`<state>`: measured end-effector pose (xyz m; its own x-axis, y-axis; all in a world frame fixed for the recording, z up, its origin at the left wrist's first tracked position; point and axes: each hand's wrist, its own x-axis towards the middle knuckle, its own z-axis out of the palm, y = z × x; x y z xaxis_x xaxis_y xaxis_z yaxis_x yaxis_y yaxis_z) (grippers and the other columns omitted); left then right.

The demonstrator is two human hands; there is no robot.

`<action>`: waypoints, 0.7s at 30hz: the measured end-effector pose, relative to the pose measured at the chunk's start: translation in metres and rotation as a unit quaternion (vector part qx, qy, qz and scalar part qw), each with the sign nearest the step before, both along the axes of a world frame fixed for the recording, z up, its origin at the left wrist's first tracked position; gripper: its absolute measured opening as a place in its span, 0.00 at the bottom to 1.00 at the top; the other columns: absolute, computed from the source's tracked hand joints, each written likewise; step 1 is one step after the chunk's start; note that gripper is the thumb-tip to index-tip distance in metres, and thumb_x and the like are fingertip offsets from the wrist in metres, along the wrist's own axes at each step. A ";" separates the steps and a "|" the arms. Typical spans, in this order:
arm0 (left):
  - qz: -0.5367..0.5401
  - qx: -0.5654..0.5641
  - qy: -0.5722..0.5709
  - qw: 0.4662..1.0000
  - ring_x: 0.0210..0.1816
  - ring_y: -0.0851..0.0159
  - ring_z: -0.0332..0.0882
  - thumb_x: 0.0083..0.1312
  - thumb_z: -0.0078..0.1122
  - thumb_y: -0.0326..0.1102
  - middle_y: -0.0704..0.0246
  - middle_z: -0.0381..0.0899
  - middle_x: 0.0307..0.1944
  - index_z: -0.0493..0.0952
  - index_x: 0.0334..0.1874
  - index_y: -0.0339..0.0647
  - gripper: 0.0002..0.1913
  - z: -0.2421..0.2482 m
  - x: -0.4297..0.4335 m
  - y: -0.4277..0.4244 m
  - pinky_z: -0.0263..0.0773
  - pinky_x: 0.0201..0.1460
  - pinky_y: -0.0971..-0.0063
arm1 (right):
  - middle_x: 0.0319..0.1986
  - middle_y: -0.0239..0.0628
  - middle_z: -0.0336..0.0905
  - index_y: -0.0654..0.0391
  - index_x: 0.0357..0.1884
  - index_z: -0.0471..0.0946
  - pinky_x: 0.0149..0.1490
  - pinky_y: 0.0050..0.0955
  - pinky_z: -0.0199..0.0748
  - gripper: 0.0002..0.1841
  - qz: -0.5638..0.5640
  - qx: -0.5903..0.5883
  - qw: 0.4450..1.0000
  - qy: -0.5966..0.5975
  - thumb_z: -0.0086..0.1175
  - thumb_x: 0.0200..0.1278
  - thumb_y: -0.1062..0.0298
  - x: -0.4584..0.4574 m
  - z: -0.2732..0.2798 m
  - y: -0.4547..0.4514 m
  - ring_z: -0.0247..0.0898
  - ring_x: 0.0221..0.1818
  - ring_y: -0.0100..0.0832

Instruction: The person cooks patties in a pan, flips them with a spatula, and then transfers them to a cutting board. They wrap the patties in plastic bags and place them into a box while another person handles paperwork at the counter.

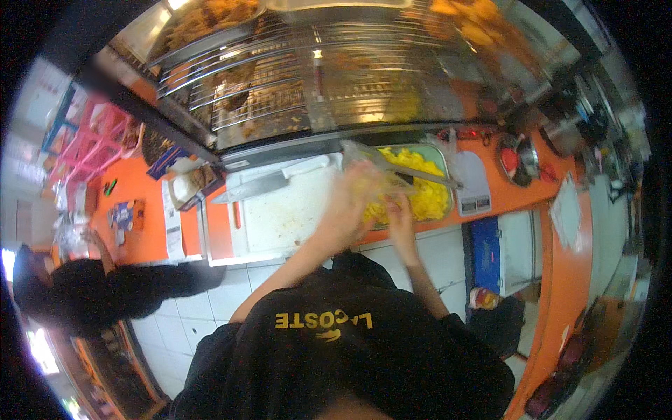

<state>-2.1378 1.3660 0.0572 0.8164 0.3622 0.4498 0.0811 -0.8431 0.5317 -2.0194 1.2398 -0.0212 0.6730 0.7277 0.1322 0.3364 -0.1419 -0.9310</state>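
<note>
A clear plastic bag [386, 181], blurred, is held between my two hands over a metal tray [450, 197] of yellow food pieces [428, 202]. My left hand [357, 197] grips the bag from the left, its fingers partly hidden by blur. On the bag's lower right edge are the fingers of my right hand [400, 212]. Metal tongs [420, 172] lie across the tray, partly behind the bag. To the left, a large knife with a white handle [262, 186] rests on a white cutting board [283, 215] scattered with crumbs.
Behind the board stands a heated display case with wire racks [252, 79] and fried food. A paper box [197, 184] sits left of the board. Right of the tray are a printed sheet [473, 184] and a metal bowl [517, 157]. Another person [94, 289] stands at the left counter.
</note>
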 end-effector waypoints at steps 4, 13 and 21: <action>-0.077 -0.012 0.023 0.997 0.70 0.49 0.49 0.51 0.63 0.36 0.55 0.50 0.69 0.58 0.67 0.38 0.39 -0.048 0.003 -0.036 0.48 0.68 0.47 | 0.32 0.51 0.80 0.62 0.42 0.78 0.47 0.38 0.72 0.14 -0.009 -0.274 0.943 -0.189 0.49 0.64 0.62 0.070 0.021 -0.018 0.77 0.41 0.47; -0.069 0.082 0.011 0.994 0.67 0.55 0.56 0.60 0.56 0.44 0.59 0.58 0.67 0.61 0.65 0.39 0.31 -0.094 0.005 -0.039 0.55 0.67 0.56 | 0.42 0.46 0.75 0.63 0.48 0.73 0.46 0.36 0.75 0.13 0.051 0.000 0.967 -0.249 0.48 0.66 0.68 0.043 0.133 0.086 0.75 0.43 0.40; 0.060 -0.065 0.015 0.996 0.56 0.52 0.67 0.63 0.54 0.34 0.58 0.66 0.55 0.67 0.54 0.38 0.18 -0.051 -0.111 -0.005 0.63 0.60 0.64 | 0.51 0.52 0.61 0.67 0.58 0.58 0.52 0.36 0.73 0.26 -0.002 0.126 0.945 -0.301 0.54 0.63 0.66 -0.028 0.141 0.202 0.65 0.53 0.43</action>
